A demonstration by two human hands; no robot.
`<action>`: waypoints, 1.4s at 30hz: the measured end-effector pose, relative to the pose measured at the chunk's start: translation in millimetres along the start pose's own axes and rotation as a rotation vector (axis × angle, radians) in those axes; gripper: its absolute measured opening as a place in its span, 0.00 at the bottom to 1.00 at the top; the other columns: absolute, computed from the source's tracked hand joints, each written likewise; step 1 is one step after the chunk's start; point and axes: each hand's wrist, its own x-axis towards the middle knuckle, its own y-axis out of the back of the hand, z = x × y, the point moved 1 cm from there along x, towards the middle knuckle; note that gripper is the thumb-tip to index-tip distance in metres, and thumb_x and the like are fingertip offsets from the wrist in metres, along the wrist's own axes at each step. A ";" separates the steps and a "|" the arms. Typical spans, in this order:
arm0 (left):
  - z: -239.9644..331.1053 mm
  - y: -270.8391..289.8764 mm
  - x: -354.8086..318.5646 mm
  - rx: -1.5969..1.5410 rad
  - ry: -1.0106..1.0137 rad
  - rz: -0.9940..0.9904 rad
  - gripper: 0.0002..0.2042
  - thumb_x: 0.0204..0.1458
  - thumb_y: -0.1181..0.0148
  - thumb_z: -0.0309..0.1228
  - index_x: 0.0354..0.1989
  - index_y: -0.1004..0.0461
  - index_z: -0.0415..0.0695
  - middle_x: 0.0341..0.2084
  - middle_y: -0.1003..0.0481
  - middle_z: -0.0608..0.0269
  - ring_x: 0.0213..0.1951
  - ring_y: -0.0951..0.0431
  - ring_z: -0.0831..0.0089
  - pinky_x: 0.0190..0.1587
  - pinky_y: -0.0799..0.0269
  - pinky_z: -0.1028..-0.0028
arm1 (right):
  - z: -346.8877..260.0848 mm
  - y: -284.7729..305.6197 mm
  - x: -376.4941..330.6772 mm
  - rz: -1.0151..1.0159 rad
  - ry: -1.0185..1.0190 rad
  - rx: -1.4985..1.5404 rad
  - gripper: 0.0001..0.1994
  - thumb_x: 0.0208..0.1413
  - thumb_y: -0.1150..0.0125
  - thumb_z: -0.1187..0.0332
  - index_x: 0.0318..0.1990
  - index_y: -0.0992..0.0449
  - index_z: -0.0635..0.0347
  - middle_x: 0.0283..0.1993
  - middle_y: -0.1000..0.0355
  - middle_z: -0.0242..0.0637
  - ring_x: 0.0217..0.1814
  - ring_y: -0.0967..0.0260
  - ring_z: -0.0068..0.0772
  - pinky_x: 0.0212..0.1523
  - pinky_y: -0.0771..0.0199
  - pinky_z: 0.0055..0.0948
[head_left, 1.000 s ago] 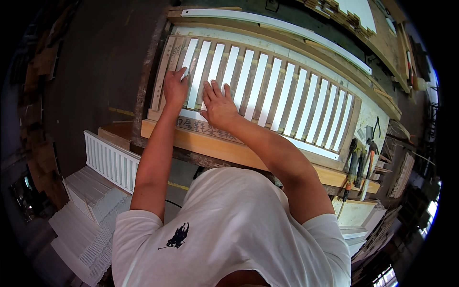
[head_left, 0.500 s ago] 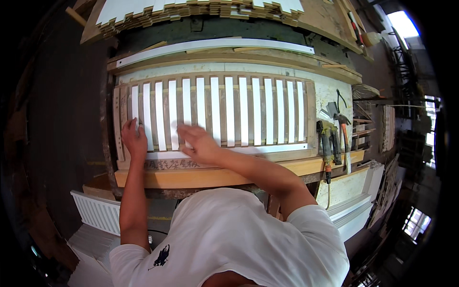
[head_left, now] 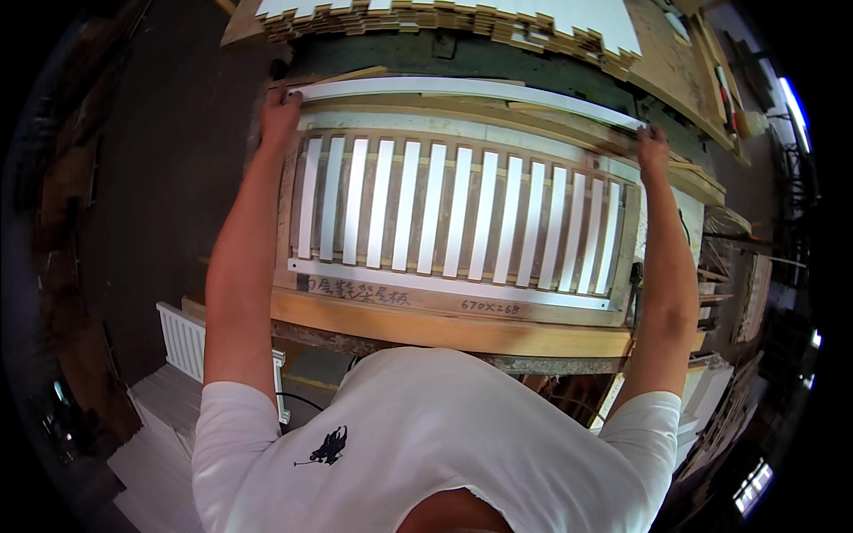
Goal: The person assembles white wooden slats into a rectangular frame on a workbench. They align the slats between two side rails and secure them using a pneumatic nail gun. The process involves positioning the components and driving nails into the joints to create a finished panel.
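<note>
Both arms reach to the far side of the bench. My left hand is closed on the left end of a long white rail, and my right hand grips its right end. The rail lies along or just over the wooden strips behind the jig; I cannot tell whether it is lifted. Between my arms, a wooden jig holds a row of several parallel white slats. Along their near ends runs a second white rail with a small dark hole at each end.
Staggered white boards are stacked beyond the bench. A yellowish wooden bar edges the near side. Low at left stand a white slatted panel and stacked pale panels. A red-handled tool lies far right. My right arm covers much of the bench's right end.
My hands have left the slats at the jig's near left and spread to both ends of the far rail. The whole view has shifted, and the hammer and power tool are now hidden.
</note>
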 end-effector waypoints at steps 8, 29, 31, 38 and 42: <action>-5.0 -7.2 -60.4 -0.295 0.153 -0.119 0.22 0.51 0.42 0.30 0.56 0.30 0.38 0.48 0.26 0.51 0.50 0.27 0.68 0.53 0.34 0.74 | 98.3 23.7 -45.5 0.089 -0.121 0.265 0.14 0.51 0.38 0.70 0.44 0.27 0.68 0.39 0.27 0.35 0.40 0.31 0.27 0.44 0.31 0.27; -52.8 -24.5 -49.4 0.629 -0.337 -0.251 0.16 0.54 0.46 0.40 0.51 0.27 0.53 0.50 0.27 0.58 0.57 0.33 0.56 0.61 0.48 0.47 | 92.7 5.7 -61.3 -0.258 0.032 -0.256 0.20 0.48 0.46 0.64 0.49 0.23 0.57 0.48 0.26 0.52 0.51 0.28 0.51 0.54 0.29 0.35; -46.3 -27.3 -50.1 0.637 -0.474 -0.263 0.16 0.55 0.46 0.40 0.51 0.27 0.51 0.50 0.28 0.59 0.57 0.33 0.57 0.62 0.49 0.47 | 87.4 6.0 -59.6 -0.316 0.068 -0.307 0.19 0.49 0.48 0.65 0.49 0.23 0.56 0.48 0.26 0.52 0.52 0.28 0.51 0.55 0.30 0.35; -27.4 -61.1 -75.6 0.425 -0.404 -0.357 0.16 0.60 0.51 0.39 0.53 0.30 0.49 0.50 0.28 0.59 0.58 0.35 0.59 0.65 0.57 0.46 | 73.5 20.2 -49.2 -0.519 -0.081 -0.156 0.19 0.51 0.53 0.71 0.50 0.23 0.58 0.41 0.23 0.47 0.45 0.26 0.41 0.47 0.29 0.32; -24.4 -59.8 -78.3 0.476 -0.449 -0.350 0.17 0.61 0.54 0.41 0.55 0.30 0.52 0.51 0.29 0.60 0.58 0.35 0.60 0.66 0.59 0.46 | 62.6 26.8 -48.1 -0.569 -0.254 -0.059 0.20 0.49 0.54 0.74 0.50 0.23 0.60 0.39 0.23 0.42 0.40 0.27 0.33 0.43 0.29 0.29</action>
